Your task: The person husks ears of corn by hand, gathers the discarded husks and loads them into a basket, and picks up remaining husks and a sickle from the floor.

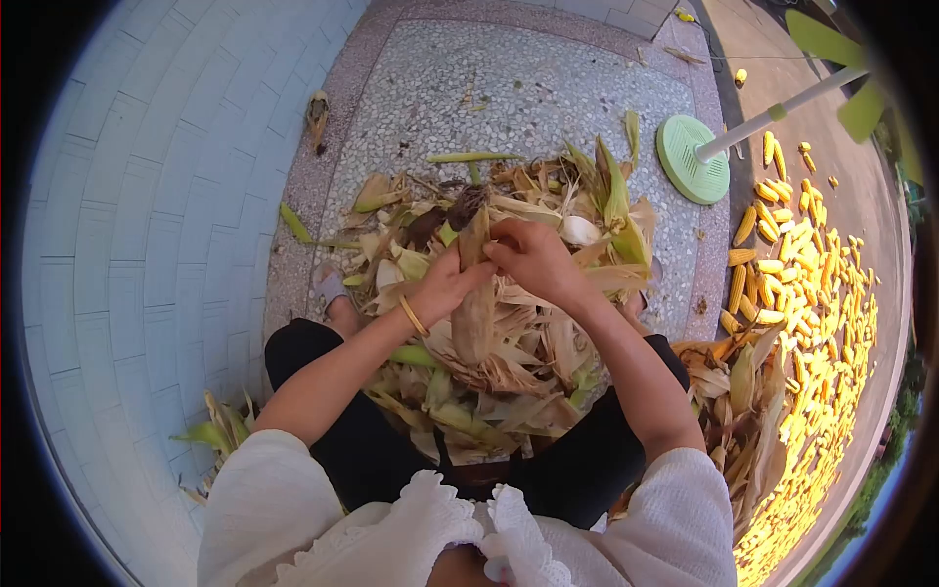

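An ear of corn (473, 328) still in its dry tan husk stands upright between my hands, with dark brown silk (468, 203) at its top end. My left hand (448, 282), a yellow bangle on its wrist, is wrapped round the middle of the ear. My right hand (533, 256) is closed at the ear's upper right side, fingers pinching the husk; the exact grip is partly hidden. Below and around both hands lies a heap of loose husks (533, 342), dry tan and some green. The kernels are covered by the husk.
A tiled wall (147, 245) runs along the left. On the right, many peeled yellow cobs (807, 303) cover the ground beyond the step. A green round fan base (693, 161) with a white pole stands at the floor's right edge. More husks (748, 391) lie beside my right leg.
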Demonstrator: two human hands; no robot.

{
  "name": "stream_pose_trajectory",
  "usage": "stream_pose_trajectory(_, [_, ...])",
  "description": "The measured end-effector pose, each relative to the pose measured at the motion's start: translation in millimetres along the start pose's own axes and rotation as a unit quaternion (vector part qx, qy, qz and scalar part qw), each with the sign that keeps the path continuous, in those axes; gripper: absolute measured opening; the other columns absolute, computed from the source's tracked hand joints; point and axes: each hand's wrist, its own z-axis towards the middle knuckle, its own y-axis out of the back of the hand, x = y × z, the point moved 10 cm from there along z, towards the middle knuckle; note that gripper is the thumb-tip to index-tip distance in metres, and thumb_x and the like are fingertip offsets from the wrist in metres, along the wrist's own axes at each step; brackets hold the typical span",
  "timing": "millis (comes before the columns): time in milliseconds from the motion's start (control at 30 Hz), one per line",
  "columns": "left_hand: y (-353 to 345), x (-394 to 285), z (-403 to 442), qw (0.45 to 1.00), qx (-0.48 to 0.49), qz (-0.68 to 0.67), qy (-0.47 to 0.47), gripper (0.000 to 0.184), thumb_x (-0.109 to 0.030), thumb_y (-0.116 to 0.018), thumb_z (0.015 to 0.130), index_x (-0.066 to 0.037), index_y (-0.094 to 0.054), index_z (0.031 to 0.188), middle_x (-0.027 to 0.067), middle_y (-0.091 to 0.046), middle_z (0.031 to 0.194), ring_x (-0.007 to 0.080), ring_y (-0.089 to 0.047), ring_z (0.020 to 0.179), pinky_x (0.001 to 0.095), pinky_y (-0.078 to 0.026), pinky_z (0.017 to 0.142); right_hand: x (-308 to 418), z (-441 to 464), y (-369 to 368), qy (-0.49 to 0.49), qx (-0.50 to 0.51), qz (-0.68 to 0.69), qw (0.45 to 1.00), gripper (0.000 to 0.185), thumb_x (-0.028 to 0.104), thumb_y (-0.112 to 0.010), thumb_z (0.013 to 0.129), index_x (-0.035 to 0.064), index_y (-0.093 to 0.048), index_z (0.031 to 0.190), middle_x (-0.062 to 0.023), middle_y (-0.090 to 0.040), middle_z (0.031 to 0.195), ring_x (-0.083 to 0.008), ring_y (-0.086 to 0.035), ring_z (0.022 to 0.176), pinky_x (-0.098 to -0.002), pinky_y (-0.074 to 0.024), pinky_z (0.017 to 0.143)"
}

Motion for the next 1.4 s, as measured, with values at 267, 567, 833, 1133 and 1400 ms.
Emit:
stream_pose_trajectory(267, [-3, 7, -3, 0.96, -0.029, 0.278, 0.001, 0.046, -0.031, -0.065, 0.084, 0.001, -0.044, 0.108, 0.0176, -0.062, 0.092, 0.0315, -0.063, 0.089, 0.0371, -0.047, 0.074, 7, -10, 15, 0.005, -0.094, -0.089, 0.992, 0.022, 0.017, -0.057, 0.072, -0.0048, -0.058, 0.071, -0.0247, -0.057, 0.063, -0.0388, -0.059, 0.061, -0.0435, -0.0469, 0.057])
stream_pose_trajectory(567, [11, -30, 8, 0.982, -0.073, 0.15, -0.084, 0.04, -0.024, -0.061, 0.088, 0.002, -0.046, 0.115, 0.0082, -0.06, 0.098, 0.0152, -0.057, 0.092, 0.0305, -0.046, 0.077, -38, 2, -3, -0.151, -0.112, 0.239, 0.953, 0.02, 0.01, -0.053, 0.079, -0.0041, -0.054, 0.065, -0.0113, -0.057, 0.055, -0.0214, -0.062, 0.049, -0.0311, -0.0477, 0.046])
stream_pose_trajectory(833, [64, -15, 25, 0.974, -0.175, -0.141, -0.034, 0.021, -0.019, -0.051, 0.094, 0.001, -0.058, 0.095, 0.0038, -0.062, 0.084, 0.008, -0.056, 0.073, 0.0252, -0.046, 0.068, -25, 2, -23, -0.134, -0.132, 0.413, 0.891, 0.008, 0.003, -0.048, 0.081, -0.0007, -0.052, 0.075, -0.0107, -0.059, 0.068, -0.0222, -0.065, 0.056, -0.0305, -0.0523, 0.051])
stream_pose_trajectory(1133, [54, -9, 31, 0.978, -0.185, -0.085, -0.048, 0.029, -0.029, -0.046, 0.097, -0.002, -0.054, 0.101, 0.0014, -0.056, 0.088, 0.0082, -0.05, 0.075, 0.0243, -0.045, 0.067, -18, 9, -33, -0.132, -0.129, 0.416, 0.89, 0.01, 0.009, -0.059, 0.082, 0.0016, -0.053, 0.084, -0.0062, -0.058, 0.07, -0.0118, -0.053, 0.054, -0.0254, -0.0425, 0.051])
stream_pose_trajectory(1400, [69, -3, 25, 0.956, -0.197, -0.215, 0.012, 0.031, -0.031, -0.047, 0.096, -0.001, -0.056, 0.1, 0.0049, -0.061, 0.089, 0.0111, -0.057, 0.077, 0.0268, -0.049, 0.067, -33, 35, -42, -0.077, -0.079, 0.29, 0.951, 0.012, 0.006, -0.066, 0.081, 0.0023, -0.056, 0.087, -0.0023, -0.06, 0.076, -0.0064, -0.053, 0.07, -0.0242, -0.0426, 0.063])
